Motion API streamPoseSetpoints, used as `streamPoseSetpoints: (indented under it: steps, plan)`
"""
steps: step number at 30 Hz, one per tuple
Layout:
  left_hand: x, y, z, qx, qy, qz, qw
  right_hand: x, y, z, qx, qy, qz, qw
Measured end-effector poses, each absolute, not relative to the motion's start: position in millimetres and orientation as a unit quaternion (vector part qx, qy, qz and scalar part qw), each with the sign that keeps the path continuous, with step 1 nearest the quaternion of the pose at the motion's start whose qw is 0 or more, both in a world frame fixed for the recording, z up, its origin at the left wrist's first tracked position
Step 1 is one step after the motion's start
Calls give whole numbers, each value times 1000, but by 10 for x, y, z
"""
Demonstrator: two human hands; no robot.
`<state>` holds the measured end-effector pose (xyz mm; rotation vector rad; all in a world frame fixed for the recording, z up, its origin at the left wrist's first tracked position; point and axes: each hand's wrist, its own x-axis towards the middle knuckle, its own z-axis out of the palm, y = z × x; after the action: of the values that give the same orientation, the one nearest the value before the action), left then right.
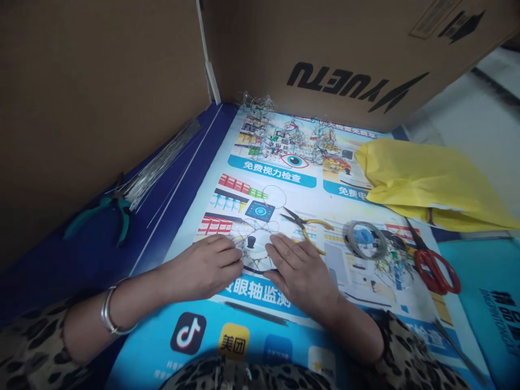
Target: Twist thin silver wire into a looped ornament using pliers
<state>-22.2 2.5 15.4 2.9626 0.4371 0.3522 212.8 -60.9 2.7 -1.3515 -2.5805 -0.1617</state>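
Observation:
A thin wire ring with finer wires crossing it (257, 265) lies in front of me on the printed sheet. My left hand (213, 266) pinches its left edge, fingers curled in. On the opposite side, the fingers and thumb of my right hand (303, 276) close on the ring's right edge. Just beyond, a single wire loop (274, 197) lies on the sheet. Small pliers with yellow handles (306, 225) rest beside my right hand, jaws apart. Farther right are a roll of tape (365, 240) and a small wire bundle (394, 265).
Teal-handled pliers (103, 214) and a bundle of straight wires (160, 162) lie at left. Several tangled wire pieces (296, 135) sit at the back before cardboard walls (325, 32). Red-handled scissors (436, 271) and a yellow bag (430, 181) are at right.

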Motion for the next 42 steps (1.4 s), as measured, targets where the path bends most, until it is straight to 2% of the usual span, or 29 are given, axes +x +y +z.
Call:
streamPoseSetpoints:
  steps: [7, 17, 21, 28, 34, 42]
  plan:
    - [-196, -53, 133, 980, 175, 83, 45, 1931, -780, -31, -514, -844, -126, 85]
    - [-171, -52, 92, 967, 206, 143, 34, 1963, -740, -70, -508, -853, -68, 96]
    - [-199, -32, 115, 962, 224, 146, 49, 1993, -740, 2, -493, -859, -47, 128]
    - [-190, 2, 145, 942, 257, 214, 11, 2210, -676, 86, -485, -835, -53, 254]
    - [-111, -17, 72, 952, 216, 214, 33, 2318, -571, 37, -496, -836, -72, 222]
    - [100, -24, -46, 961, 231, 140, 56, 2310, -537, -50, -482, -849, -66, 206]
